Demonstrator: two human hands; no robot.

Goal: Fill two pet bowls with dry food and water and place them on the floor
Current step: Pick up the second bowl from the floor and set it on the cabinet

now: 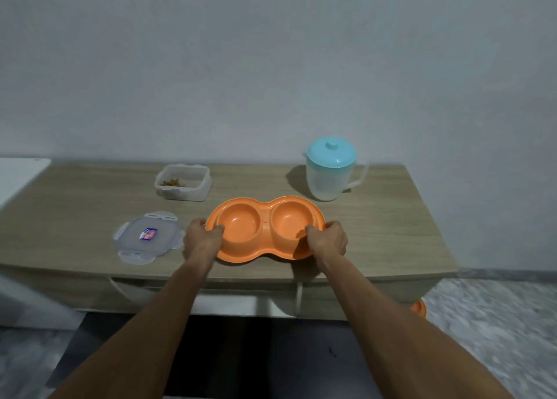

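So the biggest thing here is a plain pale wall [271,67] taking up the whole top half. Below it there's a long wood-grain tabletop [376,233], with speckled grey floor [497,323] showing off to the right.

The orange double pet bowl [266,224] is at the front middle of the table, long side facing the person, and both wells look empty. I honestly can't tell if it's sitting flat or lifted a bit.

Behind it to the right stands a translucent pitcher [327,178], upright, with a turquoise lid [331,154] on and its handle pointing right. Behind the bowl to the left is a clear square food container [184,184], open, with a little brownish dry food [173,183] in the bottom. Its clip-on lid [149,237] lies flat just left of the bowl, near the front edge, sticker up.

Left hand [202,239] grips the bowl's left end, thumb hooked over the rim. Right hand [328,239] does the same on the right end, with its fingers wrapped around the edge.

There's also a small orange thing [419,308] down on the floor by the table's right corner, mostly hidden.
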